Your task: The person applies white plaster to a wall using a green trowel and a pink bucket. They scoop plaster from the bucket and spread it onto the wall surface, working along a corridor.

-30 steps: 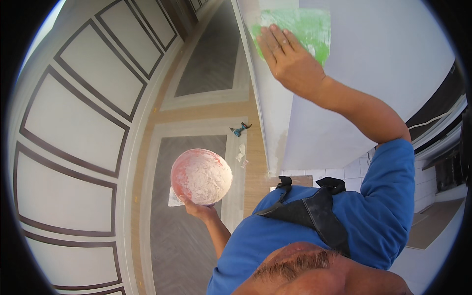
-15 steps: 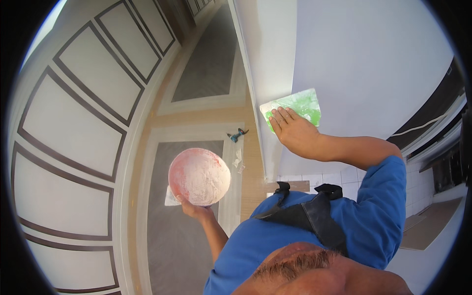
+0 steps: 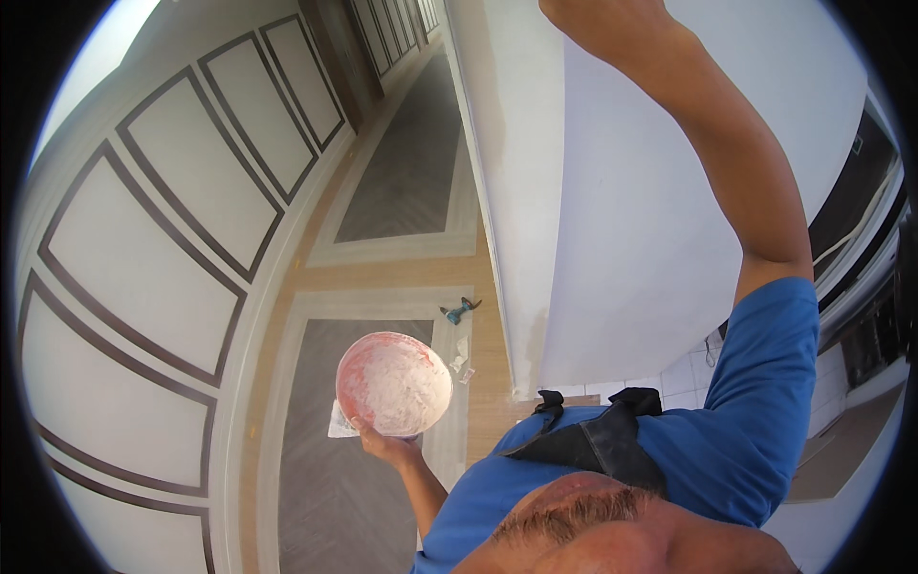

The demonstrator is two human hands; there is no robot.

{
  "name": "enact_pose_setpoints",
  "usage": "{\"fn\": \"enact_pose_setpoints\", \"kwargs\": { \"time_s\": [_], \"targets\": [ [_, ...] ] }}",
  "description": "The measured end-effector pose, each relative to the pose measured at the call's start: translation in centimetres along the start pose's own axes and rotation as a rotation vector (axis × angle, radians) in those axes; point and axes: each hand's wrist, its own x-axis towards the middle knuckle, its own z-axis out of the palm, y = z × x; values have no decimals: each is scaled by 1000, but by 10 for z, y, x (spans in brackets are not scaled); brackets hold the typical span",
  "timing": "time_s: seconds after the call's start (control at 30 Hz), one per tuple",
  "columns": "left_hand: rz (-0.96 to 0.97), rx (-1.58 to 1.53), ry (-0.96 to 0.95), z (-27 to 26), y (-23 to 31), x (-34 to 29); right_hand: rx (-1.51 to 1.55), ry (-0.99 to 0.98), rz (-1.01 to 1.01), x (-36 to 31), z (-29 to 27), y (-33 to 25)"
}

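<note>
My left hand [image 3: 387, 444] grips the near rim of a round pink bowl [image 3: 394, 385] that is coated inside with whitish plaster. The thumb lies over the rim, while the other fingers are hidden beneath. A flat white piece [image 3: 339, 422] shows at the bowl's lower left; I cannot make out its kind. My right hand [image 3: 612, 24] is raised high along the white wall [image 3: 641, 220], at the top edge of the view. Its fingers are cut off there, and the green spreader does not show now.
A teal power drill [image 3: 460, 311] lies on the floor beyond the bowl, with white scraps [image 3: 461, 356] beside it. The wall's corner edge [image 3: 490, 230] runs along the corridor. On the left stands a panelled wall [image 3: 143, 258] with dark mouldings. White floor tiles [image 3: 684, 375] lie at the wall's foot.
My right hand has moved up the wall from mid-height to the top edge, taking the green spreader out of view. The bowl in my left hand sits slightly lower in the picture.
</note>
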Motion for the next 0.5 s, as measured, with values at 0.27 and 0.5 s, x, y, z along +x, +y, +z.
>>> {"fn": "enact_pose_setpoints", "kwargs": {
  "time_s": [0.27, 0.5],
  "targets": [
    [-4, 24, -64, -8, -11, 3, -80, -67, -2, 10, 31, 6],
    [-41, 16, -32, 1, -4, 0, -59, -137, -28, 3, 32, -3]
  ]
}}
